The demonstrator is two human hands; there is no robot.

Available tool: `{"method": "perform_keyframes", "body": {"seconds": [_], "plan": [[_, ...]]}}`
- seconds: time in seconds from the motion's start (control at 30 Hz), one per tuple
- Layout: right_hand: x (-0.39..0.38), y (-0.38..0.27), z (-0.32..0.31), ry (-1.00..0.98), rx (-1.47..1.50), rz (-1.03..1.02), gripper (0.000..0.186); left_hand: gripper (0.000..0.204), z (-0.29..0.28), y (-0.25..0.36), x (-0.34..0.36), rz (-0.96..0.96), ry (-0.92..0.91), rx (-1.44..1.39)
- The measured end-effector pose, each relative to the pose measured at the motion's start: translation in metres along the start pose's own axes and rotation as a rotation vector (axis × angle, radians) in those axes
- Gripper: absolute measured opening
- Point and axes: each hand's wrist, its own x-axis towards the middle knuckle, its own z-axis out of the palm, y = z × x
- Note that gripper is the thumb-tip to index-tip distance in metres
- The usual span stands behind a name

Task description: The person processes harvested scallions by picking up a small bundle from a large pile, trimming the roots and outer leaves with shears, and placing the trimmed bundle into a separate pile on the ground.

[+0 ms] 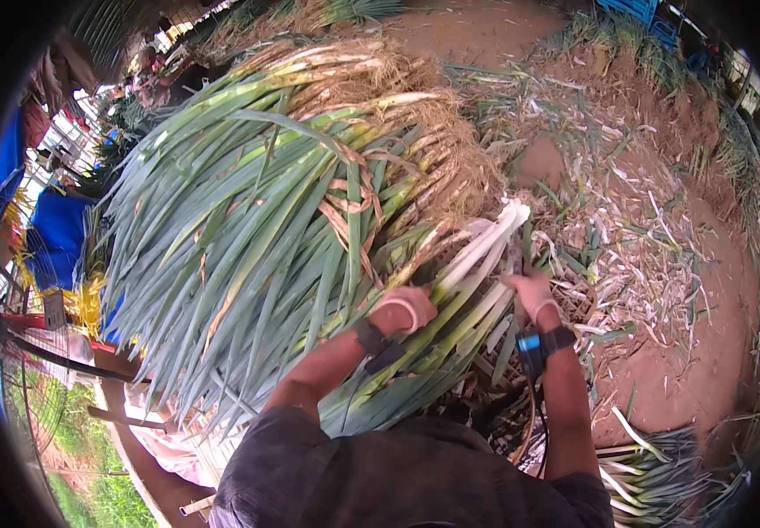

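Observation:
A big heap of long green onions [248, 194] with brown, shaggy roots lies in front of me, leaves toward the left. Cleaned long green onions [477, 264] with bare white ends lie between my hands, sloping down toward my lap. My left hand [405, 310], with a pale covering, closes around a green stalk at the heap's near edge; its fingertips are partly hidden. My right hand [534, 295], in a pale glove, is closed beside the white ends. A thin dark piece shows by its fingers, too unclear to name. A blue-and-black device [531, 352] sits at my right wrist, with a hose below it.
Peeled skins and leaf scraps [626, 255] litter the dirt floor at right. More cleaned onions [653, 475] lie at the lower right. Blue crates [639, 13] stand at the far right. Another person [147, 75] is at the far left, near blue sheeting [56, 238].

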Motion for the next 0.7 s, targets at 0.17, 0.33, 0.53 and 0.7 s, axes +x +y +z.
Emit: {"method": "perform_keyframes", "body": {"seconds": [0.17,0.33,0.53,0.7], "plan": [[-0.13,-0.017,0.021,-0.18,-0.295,-0.224,0.075,0.035,0.028,-0.001,0.023,0.025,0.056,0.187],[-0.203,-0.034,0.041,-0.416,-0.377,-0.359,0.087,0.028,0.005,-0.031,-0.049,0.234,0.045,0.004],[-0.211,-0.059,0.063,-0.704,-0.435,-0.444,0.086,0.043,0.013,-0.067,-0.13,-0.291,0.166,-0.02],[-0.183,-0.04,0.079,-0.556,-0.446,-0.321,0.088,0.051,0.034,-0.085,-0.131,-0.288,0.216,-0.086]]}}
